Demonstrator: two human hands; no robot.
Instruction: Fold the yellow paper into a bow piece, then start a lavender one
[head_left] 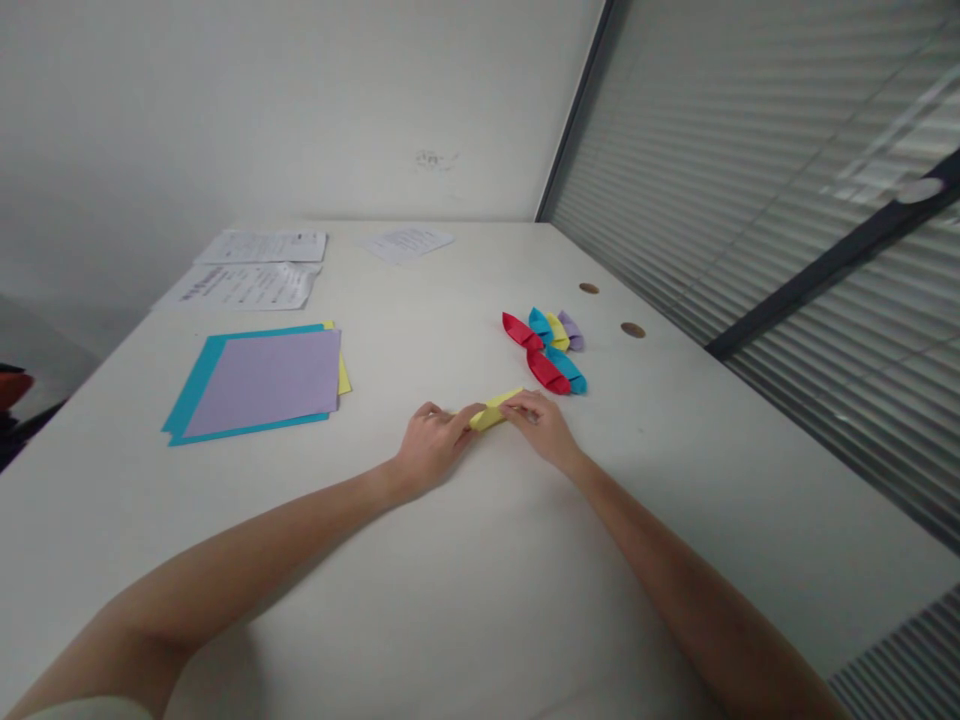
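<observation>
A narrow folded piece of yellow paper [491,413] lies between my two hands, low over the white table. My left hand [436,440] grips its left end, thumb and fingers closed on it. At the right end, my right hand [541,425] pinches the same paper with its fingertips. Just beyond my right hand sits a group of small folded paper pieces in red [547,371], blue [568,372], yellow [558,331] and purple [571,331]. My fingers partly cover the ends of the yellow paper.
Flat sheets lie stacked at the left, a purple sheet [270,383] over blue [196,385] and yellow ones. Printed papers [247,287] rest at the far left, another printed sheet [409,243] at the back. Two round holes [633,330] mark the table near the window blinds [787,200].
</observation>
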